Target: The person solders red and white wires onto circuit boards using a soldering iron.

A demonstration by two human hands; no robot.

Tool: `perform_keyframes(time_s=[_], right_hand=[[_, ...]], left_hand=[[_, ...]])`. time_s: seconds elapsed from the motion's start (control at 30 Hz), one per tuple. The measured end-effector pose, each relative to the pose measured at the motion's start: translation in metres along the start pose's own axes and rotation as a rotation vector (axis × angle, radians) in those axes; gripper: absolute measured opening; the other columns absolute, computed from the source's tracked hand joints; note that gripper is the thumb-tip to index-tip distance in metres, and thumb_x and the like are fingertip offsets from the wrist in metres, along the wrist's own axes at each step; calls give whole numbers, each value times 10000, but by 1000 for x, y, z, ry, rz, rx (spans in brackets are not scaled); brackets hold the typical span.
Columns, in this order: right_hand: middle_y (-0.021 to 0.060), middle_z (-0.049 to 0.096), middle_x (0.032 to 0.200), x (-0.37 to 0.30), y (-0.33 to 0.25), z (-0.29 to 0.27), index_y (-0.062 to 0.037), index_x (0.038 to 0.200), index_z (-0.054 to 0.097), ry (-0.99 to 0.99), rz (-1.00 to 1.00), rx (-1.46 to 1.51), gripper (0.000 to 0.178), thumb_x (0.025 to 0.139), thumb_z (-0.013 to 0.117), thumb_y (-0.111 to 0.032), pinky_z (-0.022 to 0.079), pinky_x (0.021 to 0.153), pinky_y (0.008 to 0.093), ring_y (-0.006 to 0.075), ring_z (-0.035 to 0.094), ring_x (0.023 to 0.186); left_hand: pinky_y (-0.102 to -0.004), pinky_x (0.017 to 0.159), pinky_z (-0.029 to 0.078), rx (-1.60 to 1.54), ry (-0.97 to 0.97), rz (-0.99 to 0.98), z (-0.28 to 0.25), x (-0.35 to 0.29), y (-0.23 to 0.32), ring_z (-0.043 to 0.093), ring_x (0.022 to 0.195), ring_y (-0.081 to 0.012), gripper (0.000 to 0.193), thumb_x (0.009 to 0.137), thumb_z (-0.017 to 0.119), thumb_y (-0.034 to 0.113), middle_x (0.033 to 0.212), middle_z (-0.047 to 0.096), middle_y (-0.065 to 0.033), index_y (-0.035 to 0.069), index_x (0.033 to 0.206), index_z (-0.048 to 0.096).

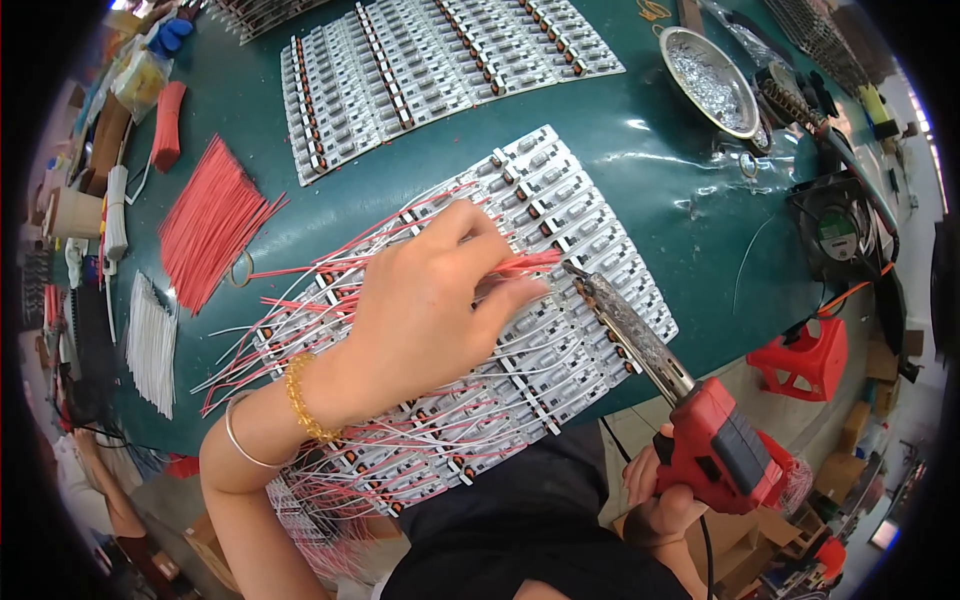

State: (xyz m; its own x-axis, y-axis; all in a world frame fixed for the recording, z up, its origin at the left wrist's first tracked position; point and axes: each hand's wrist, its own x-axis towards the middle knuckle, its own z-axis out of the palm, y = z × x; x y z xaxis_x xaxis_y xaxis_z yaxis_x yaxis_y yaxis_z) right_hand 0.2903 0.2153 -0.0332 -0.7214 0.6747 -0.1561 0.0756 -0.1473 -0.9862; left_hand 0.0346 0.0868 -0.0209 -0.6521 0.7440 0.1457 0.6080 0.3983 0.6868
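Note:
My left hand (430, 300), with a bracelet and a bangle at the wrist, reaches over a panel of small circuit boards (590, 225). Between its thumb and fingers is a bunch of red wires (528, 263), ends pointing right. My right hand (660, 500) grips a red and black soldering gun (715, 445). The gun's dark tip is close to the red wire ends, just above the panel; contact cannot be made out. White wires (535, 372) and red ones trail across the panel's left and near parts. My left hand hides part of the boards.
A second board panel (440, 70) lies farther back on the green table (690, 270). Red wire bundles (215, 225) and a white bundle (152, 345) lie left. A metal bowl of silvery bits (690, 65) and a small fan (840, 225) stand right. A red stool (805, 360) is beyond the edge.

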Motion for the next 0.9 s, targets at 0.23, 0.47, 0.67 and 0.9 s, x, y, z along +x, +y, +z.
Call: perform_keyframes(time_s=[0.23, 0.47, 0.67, 0.9], right_hand=[[-7, 404, 437, -5, 1, -10, 65, 1161, 431, 3, -15, 77, 826, 714, 657, -592, 370, 389, 251, 124, 420, 346], [-10, 406, 450, -8, 10, -24, 85, 1178, 414, -60, -26, 112, 833, 748, 619, -598, 378, 403, 249, 122, 417, 348], [-14, 399, 444, -8, 3, -15, 83, 1191, 410, -26, -7, 55, 863, 741, 606, -627, 376, 404, 247, 119, 417, 352], [-11, 403, 445, -7, 6, -17, 44, 1169, 447, -61, 69, 40, 841, 708, 634, -633, 389, 428, 261, 129, 430, 365]], left_hand=[[-329, 480, 408, -40, 357, 34, -31, 3, 5, 540, 518, -228, 98, 865, 551, 79, 716, 589, -106, 6, 799, 551], [-341, 495, 407, -169, -21, -227, -17, -5, 32, 553, 532, -246, 120, 823, 604, 85, 666, 585, -117, 18, 780, 514], [-387, 549, 429, -6, 103, -45, 16, -8, 14, 569, 668, -302, 142, 787, 637, 91, 806, 529, -121, 3, 777, 526], [-368, 558, 454, 20, 81, -5, 18, -10, 11, 579, 667, -279, 142, 765, 647, 64, 846, 523, -98, -3, 843, 550]])
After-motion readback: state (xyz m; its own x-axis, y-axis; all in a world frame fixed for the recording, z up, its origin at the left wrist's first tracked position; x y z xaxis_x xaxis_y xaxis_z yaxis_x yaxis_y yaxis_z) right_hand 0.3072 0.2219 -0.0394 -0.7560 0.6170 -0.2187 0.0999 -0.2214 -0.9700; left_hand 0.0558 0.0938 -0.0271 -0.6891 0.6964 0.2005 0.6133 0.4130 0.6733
